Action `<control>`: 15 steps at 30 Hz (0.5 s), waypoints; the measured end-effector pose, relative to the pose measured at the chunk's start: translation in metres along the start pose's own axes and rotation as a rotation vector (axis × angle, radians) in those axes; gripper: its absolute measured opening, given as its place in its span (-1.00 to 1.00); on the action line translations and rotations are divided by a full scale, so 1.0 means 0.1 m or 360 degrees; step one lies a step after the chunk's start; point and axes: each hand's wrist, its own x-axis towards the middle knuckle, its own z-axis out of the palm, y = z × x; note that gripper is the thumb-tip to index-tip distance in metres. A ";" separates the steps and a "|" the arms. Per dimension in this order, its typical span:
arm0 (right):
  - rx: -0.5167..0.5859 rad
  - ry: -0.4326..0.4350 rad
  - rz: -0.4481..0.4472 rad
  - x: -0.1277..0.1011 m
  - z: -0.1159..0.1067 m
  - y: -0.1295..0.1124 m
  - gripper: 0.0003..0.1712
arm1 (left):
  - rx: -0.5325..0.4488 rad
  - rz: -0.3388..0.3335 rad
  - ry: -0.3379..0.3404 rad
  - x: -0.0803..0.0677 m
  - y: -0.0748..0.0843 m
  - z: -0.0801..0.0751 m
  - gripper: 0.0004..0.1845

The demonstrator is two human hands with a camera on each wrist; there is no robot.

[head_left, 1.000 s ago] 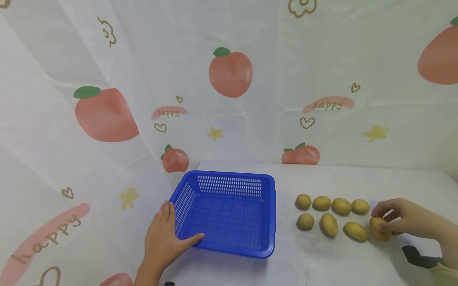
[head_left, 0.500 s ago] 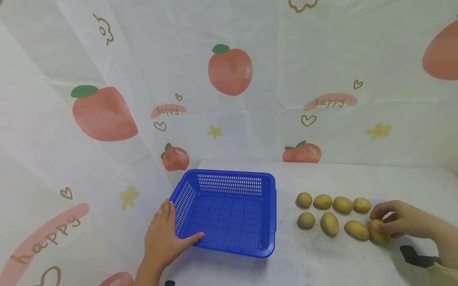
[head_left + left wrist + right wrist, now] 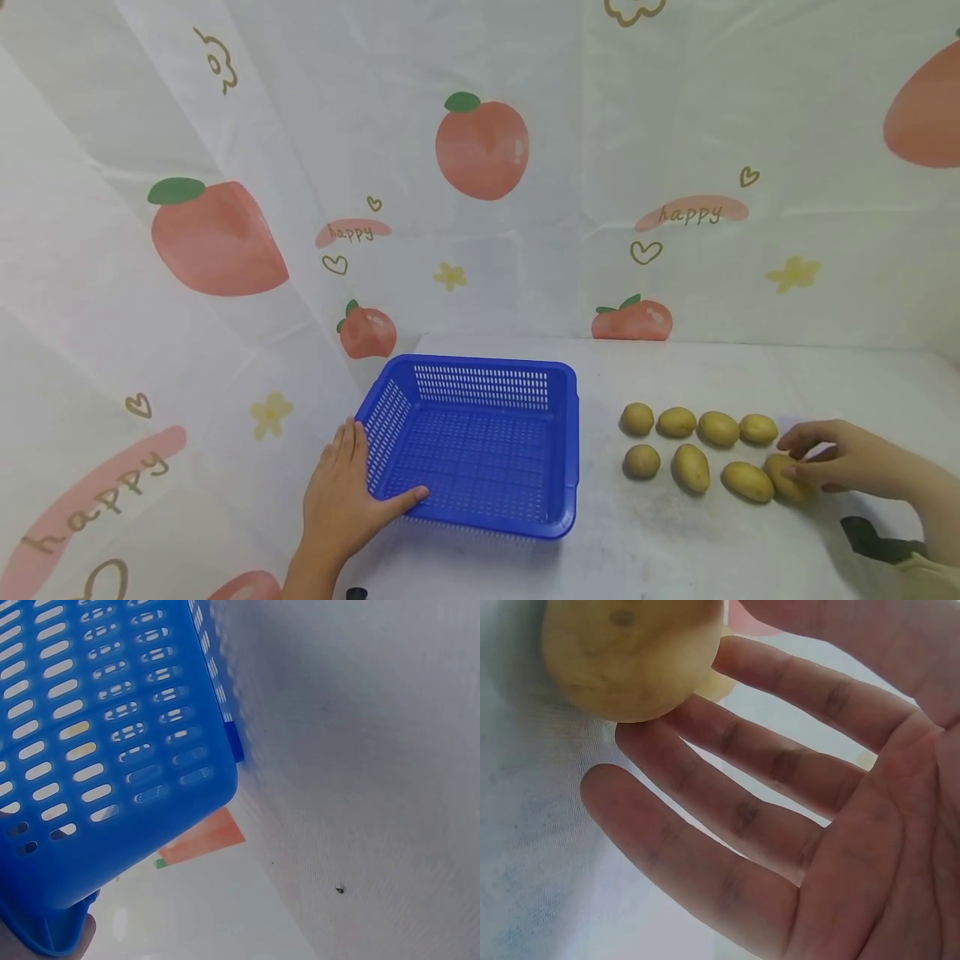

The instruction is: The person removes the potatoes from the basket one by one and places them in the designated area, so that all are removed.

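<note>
A blue plastic basket (image 3: 480, 529) with slotted walls stands on the table in the head view. My left hand (image 3: 341, 492) rests against its near left corner, fingers straight along the left side and thumb on the front rim. At the right, my right hand (image 3: 847, 458) is over the last potato (image 3: 787, 483) of the near row, thumb at its side. The right wrist view shows the fingers (image 3: 739, 750) fairly straight and spread beside that potato (image 3: 630, 660). Its near-row neighbour, an oval potato (image 3: 747, 482), lies close against it.
Several more potatoes form two rows right of the basket, including a far-row potato (image 3: 718, 428) and a small round one (image 3: 642, 461). A white sheet (image 3: 540, 250) printed with fruit hangs behind and to the left of the table (image 3: 675, 558).
The potato under my right hand has shifted slightly left and away from me, closer to its neighbour. My right fingers have loosened around it. My left hand and the basket have stayed put.
</note>
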 end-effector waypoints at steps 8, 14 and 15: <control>-0.0095 0.0043 -0.0055 -0.02 0.01 0.01 -0.62 | -0.0017 0.0007 0.0001 0.01 -0.01 -0.01 0.60; -0.0392 0.0386 -0.0218 0.00 0.05 -0.04 -0.82 | -0.0042 0.0009 0.0008 0.03 -0.04 0.00 0.56; -0.0419 0.0457 -0.0242 0.00 0.05 -0.05 -0.84 | -0.0054 0.0011 0.0004 0.03 -0.05 0.00 0.55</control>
